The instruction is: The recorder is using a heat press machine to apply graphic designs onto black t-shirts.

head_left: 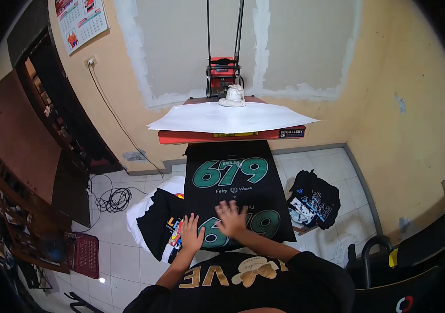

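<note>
A long black cloth (227,201) with two large green-and-white printed designs stretches from below the red heat press (186,137) toward me. My left hand (192,233) lies on its left edge near the closer print, fingers stretched out. Farther right, my right hand (231,218) rests over that same print with fingers spread and covers part of it. Neither hand grips anything. Over the press spreads a white sheet (201,118), with a crumpled whitish cloth bundle (234,97) on it.
Black and white garments (161,214) are heaped left of the cloth; another dark printed garment pile (313,201) sits right. A coiled black cable (114,201) lies on the tiled floor. At lower right stands a black and yellow item with a curved handle (371,255).
</note>
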Available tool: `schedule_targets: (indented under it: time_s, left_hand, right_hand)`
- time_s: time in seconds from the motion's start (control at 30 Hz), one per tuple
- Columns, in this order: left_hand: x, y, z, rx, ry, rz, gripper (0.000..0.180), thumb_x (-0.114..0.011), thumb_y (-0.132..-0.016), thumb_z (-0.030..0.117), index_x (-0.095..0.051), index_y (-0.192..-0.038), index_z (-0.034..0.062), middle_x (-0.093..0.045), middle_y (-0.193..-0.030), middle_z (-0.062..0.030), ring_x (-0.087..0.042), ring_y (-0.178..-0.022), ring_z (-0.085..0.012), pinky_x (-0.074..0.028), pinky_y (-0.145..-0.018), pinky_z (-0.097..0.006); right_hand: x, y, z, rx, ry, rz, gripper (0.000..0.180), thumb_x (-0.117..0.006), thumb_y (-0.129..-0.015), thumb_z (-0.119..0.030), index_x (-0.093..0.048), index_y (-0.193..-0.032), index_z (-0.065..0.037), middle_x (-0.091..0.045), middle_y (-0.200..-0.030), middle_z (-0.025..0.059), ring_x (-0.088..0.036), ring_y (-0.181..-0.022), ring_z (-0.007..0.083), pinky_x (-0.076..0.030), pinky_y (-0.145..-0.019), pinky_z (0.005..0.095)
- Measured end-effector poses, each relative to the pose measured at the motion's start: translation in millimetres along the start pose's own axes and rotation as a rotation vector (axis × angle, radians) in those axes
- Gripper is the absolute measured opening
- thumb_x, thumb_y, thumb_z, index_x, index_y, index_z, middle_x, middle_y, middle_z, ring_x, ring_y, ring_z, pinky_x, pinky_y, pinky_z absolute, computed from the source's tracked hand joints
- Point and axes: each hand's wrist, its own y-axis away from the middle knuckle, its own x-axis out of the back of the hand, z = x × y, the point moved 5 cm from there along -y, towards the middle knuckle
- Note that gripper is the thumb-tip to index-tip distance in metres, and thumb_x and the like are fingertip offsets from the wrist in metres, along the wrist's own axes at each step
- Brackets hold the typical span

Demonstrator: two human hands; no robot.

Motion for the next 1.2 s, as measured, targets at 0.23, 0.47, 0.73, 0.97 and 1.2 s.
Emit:
schedule_targets:
  time_s: [0.23, 0.47, 0.73, 0.97, 1.2]
  left_hand:
    - [-3.7, 9.6, -2.2, -0.018, 0.026, -0.009, 0.052, -0.052, -0.088, 0.032, -0.046, -0.133, 0.0068, -0.037, -0.143, -0.0163, -0.028, -0.134, -0.0402, -0.021, -0.109, -0.05]
    - [8.3, -9.9, 1.0, -0.081, -0.007, -0.023, 0.06, -0.055, -0.085, 0.039, -0.042, -0.137, 0.0104, -0.032, -0.147, -0.0123, -0.027, -0.135, -0.037, -0.024, -0.107, -0.051]
    - [-7.3, 16.2, -62.1, 0.462, 0.567, -0.039, 0.097, -0.071, -0.074, 0.048, -0.022, -0.144, 0.0035, -0.031, -0.145, -0.0204, -0.03, -0.135, -0.0322, -0.027, -0.108, -0.042]
    - [18.1, 89.5, -104.0, 0.769, 0.703, -0.733, 0.024, -0.074, -0.079, 0.033, -0.067, -0.083, 0.011, -0.062, -0.073, 0.0058, -0.052, -0.058, -0.0043, -0.038, -0.05, -0.02]
    - [68.8, 41.1, -77.8, 0.62, 1.197, -0.464, 0.017, -0.066, -0.085, 0.014, -0.065, -0.096, 0.002, -0.067, -0.084, -0.0015, -0.062, -0.073, -0.0085, -0.049, -0.064, -0.021]
  right_hand:
    - [4.5, 28.1, -1.9, 0.403, -0.038, 0.021, 0.053, -0.051, -0.086, -0.043, -0.043, -0.136, -0.025, -0.036, -0.145, 0.0052, -0.031, -0.133, 0.0328, -0.021, -0.101, 0.0656]
    - [2.8, 62.3, 173.9, -0.391, 0.008, 0.229, 0.066, -0.052, -0.084, -0.049, -0.032, -0.143, -0.026, -0.023, -0.152, 0.0067, -0.022, -0.138, 0.0344, -0.021, -0.099, 0.069]
    - [-39.3, 106.3, 234.3, -0.476, -0.834, 0.417, 0.078, -0.049, -0.086, -0.059, -0.026, -0.146, -0.013, -0.032, -0.146, 0.0149, -0.04, -0.128, 0.0316, -0.039, -0.1, 0.0374]
    - [-57.6, 217.6, 228.3, -0.819, -1.806, -0.494, 0.048, -0.057, -0.089, -0.045, -0.056, -0.119, -0.007, -0.067, -0.102, 0.0106, -0.067, -0.083, 0.0263, -0.056, -0.065, 0.0395]
    - [2.8, 208.0, 252.0, -0.749, -1.951, 0.074, 0.012, -0.059, -0.089, -0.015, -0.053, -0.094, -0.005, -0.065, -0.075, 0.0101, -0.068, -0.069, 0.0277, -0.056, -0.06, 0.0354]
